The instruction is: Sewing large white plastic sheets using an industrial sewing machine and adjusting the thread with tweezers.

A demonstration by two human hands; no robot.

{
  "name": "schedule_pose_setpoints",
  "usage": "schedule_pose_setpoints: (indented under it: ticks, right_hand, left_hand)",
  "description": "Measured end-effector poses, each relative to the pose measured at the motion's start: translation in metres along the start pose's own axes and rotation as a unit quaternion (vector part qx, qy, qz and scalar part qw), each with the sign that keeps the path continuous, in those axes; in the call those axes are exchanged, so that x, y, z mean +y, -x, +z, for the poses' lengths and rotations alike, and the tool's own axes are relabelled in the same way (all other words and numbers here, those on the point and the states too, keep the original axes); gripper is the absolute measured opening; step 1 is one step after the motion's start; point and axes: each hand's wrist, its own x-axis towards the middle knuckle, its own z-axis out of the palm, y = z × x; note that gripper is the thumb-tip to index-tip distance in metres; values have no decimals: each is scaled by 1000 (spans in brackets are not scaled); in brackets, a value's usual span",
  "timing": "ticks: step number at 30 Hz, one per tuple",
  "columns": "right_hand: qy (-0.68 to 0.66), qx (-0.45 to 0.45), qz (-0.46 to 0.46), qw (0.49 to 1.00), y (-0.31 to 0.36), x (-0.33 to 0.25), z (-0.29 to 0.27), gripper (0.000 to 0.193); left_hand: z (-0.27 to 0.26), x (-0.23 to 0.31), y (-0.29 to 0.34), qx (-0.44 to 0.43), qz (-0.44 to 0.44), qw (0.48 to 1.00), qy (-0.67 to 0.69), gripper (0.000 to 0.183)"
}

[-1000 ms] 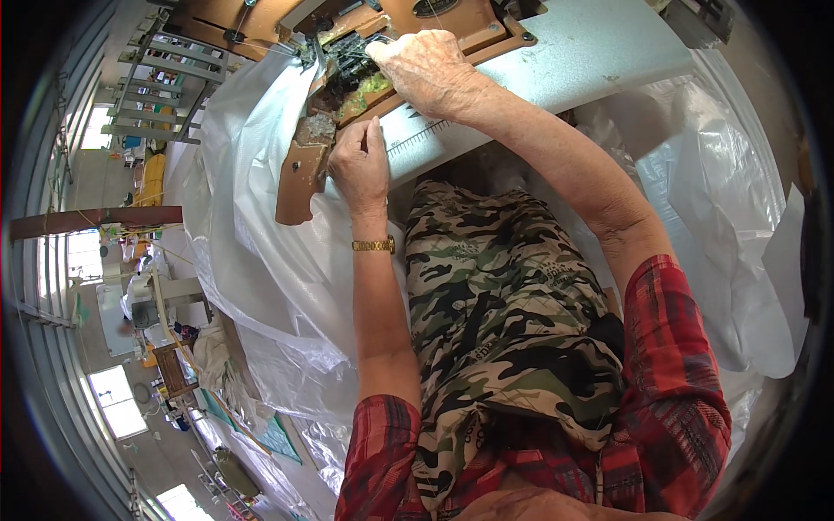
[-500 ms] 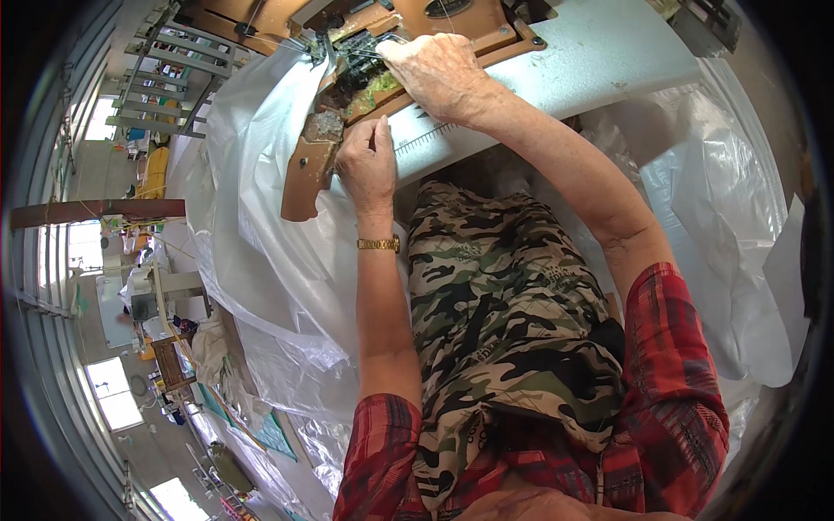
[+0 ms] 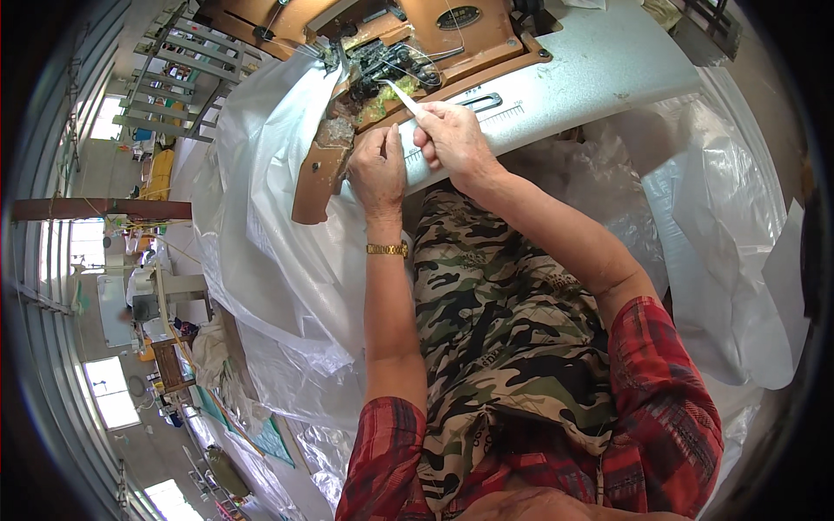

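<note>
A brown sewing machine [image 3: 499,43] stands at the top, its front open on dark metal parts [image 3: 373,65], pale threads and yellow-green lint. Slim pale tweezers [image 3: 402,98] are pinched in my right hand [image 3: 458,148], their tips reaching into those parts. Just left of it, my left hand [image 3: 378,174] is closed at the machine's front edge, beside the lowered brown cover [image 3: 310,187]. Its fingers are curled inward, and what they hold, if anything, is hidden. White translucent sheeting [image 3: 278,130] hangs from the left side of the mechanism.
The silver-grey machine table [image 3: 599,61] bears a printed scale [image 3: 504,114]. More plastic sheeting [image 3: 712,217] drapes down at the right. Camouflage cloth [image 3: 512,304] covers my lap. Beyond the sheeting at left are a slatted metal rack [image 3: 182,78] and another machine [image 3: 182,288].
My right hand has drawn back from over the mechanism toward me, bringing the tweezers into clear sight. My left hand stays at the front edge, and the whole view has shifted slightly.
</note>
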Motion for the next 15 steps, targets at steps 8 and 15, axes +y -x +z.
schedule_pose_setpoints:
  ticks: [8,15]
  right_hand:
    - [171,48,-139,974,-34,28,11,31]
    - [243,135,-203,939,-32,31,33,28]
  left_hand:
    - [2,1,-1,14,27,999,23,12]
    - [-4,-2,1,32,20,999,32,11]
